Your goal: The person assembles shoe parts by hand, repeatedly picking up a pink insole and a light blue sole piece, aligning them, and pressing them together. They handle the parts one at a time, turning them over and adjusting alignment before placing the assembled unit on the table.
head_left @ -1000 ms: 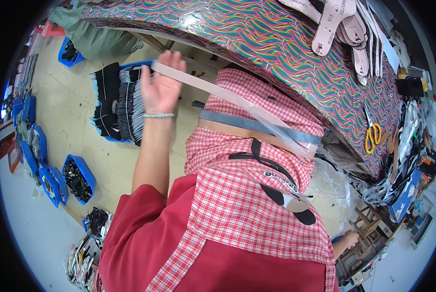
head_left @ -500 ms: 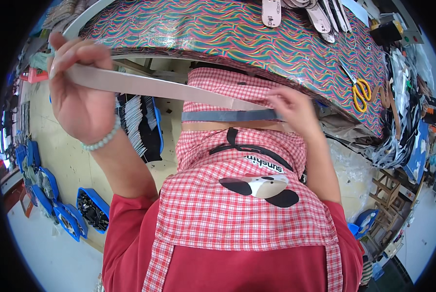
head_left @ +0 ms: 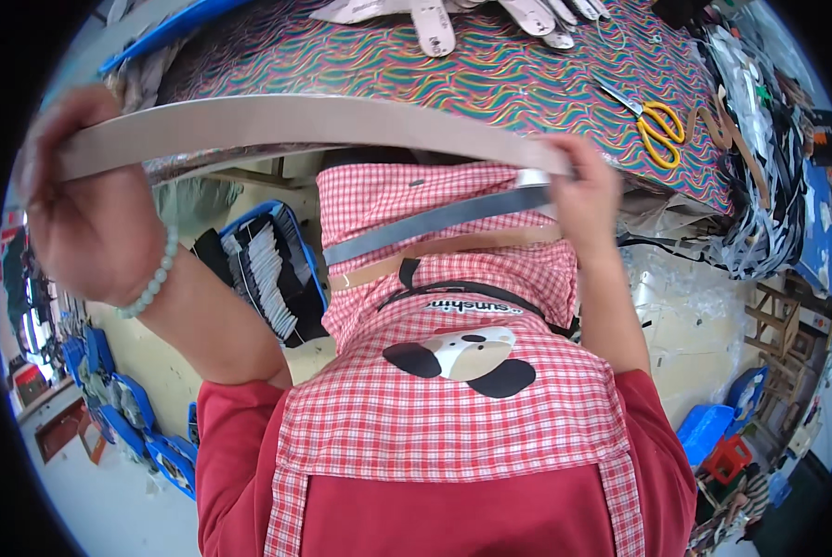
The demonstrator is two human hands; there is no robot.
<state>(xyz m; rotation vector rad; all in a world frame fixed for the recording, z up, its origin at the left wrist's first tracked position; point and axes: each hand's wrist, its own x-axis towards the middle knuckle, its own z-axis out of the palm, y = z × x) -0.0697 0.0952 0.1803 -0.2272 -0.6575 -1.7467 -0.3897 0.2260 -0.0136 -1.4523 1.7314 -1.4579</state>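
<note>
A long grey strip is held taut, gripped by the left hand and pinched by the right hand. Its loose tail (doubled back under) could be snagged on the table edge, or the strip could be creased if pulled unevenly.

1. A long, flat grey strip is held stretched out level, just above the near edge of the table, slightly bowed upward in the middle.
2. Its ends are gripped at far left and right.
3. A darker grey strip slants down leftward beneath it.
</note>
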